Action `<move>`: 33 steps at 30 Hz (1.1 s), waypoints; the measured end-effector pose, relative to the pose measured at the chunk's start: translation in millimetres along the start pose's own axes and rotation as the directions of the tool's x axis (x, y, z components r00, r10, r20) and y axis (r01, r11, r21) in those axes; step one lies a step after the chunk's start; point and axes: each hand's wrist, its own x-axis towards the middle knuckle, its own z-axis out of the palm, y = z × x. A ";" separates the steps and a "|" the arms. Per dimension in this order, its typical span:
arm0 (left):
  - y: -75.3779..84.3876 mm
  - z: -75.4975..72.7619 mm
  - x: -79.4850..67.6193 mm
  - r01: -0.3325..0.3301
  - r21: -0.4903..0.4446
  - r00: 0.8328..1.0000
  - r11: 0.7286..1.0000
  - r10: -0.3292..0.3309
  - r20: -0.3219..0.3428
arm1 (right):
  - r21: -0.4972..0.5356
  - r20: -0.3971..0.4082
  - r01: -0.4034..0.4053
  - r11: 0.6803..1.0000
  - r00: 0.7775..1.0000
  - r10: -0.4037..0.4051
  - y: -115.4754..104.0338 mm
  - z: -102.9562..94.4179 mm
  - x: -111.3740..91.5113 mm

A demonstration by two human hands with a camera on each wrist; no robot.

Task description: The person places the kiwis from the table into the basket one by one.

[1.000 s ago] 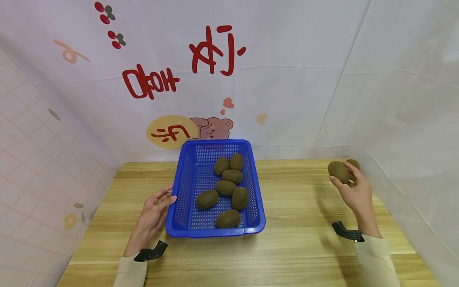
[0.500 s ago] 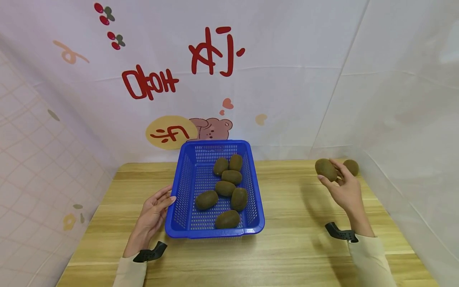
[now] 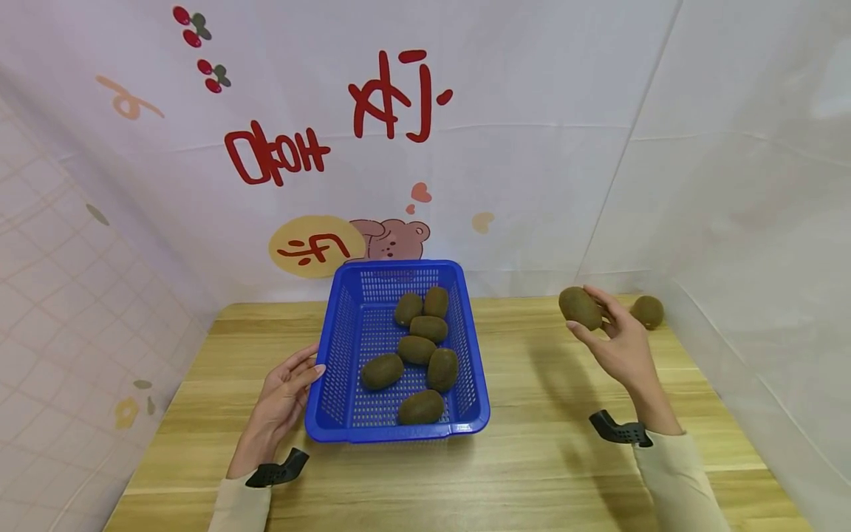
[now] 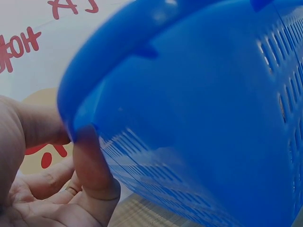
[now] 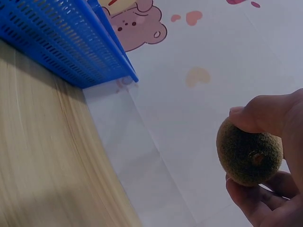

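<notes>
A blue perforated plastic basket (image 3: 399,436) stands mid-table with several brown kiwis in it, among them a kiwi (image 3: 422,407) near its front wall. My left hand (image 3: 282,395) pinches the basket's left rim; in the left wrist view the thumb and a finger (image 4: 92,163) close on the edge from either side. Well to the right of the basket, my right hand (image 3: 621,347) holds a kiwi (image 3: 580,308) above the table between thumb and fingers. The right wrist view shows that kiwi (image 5: 248,151) end-on in the grip. Another kiwi (image 3: 647,312) lies behind the right hand.
The wooden table (image 3: 518,473) ends at a white printed cloth (image 3: 532,185) hanging at the back. More cloth closes in the left and right sides. Between the basket and the right hand lies a stretch of bare tabletop.
My right hand has moved left with the kiwi, away from the kiwi at the far right, which now shows more fully. The left hand and basket have stayed in place.
</notes>
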 end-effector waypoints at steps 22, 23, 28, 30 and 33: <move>-1.2 -1.0 1.0 0.006 -0.007 1.000 1.000 -0.006 0.010 | 0.137 0.116 0.114 0.984 0.985 -0.131 -42.5 33.8 11.7; -1.5 -1.0 1.0 0.003 -0.008 1.000 1.000 -0.003 0.011 | 0.141 0.124 0.121 0.983 0.983 -0.138 -44.5 36.0 12.2; -2.9 -1.7 1.2 -0.013 -0.017 1.000 1.000 0.013 0.025 | 0.142 0.161 0.171 0.975 0.968 -0.193 -52.8 48.3 15.3; -3.1 -1.9 1.3 -0.014 -0.023 1.000 1.000 0.015 0.027 | 0.144 0.174 0.196 0.970 0.960 -0.220 -56.1 53.1 16.9; -2.7 -2.1 1.8 -0.015 -0.025 0.999 1.000 0.016 0.028 | 0.156 0.189 0.224 0.962 0.949 -0.252 -60.7 59.4 19.6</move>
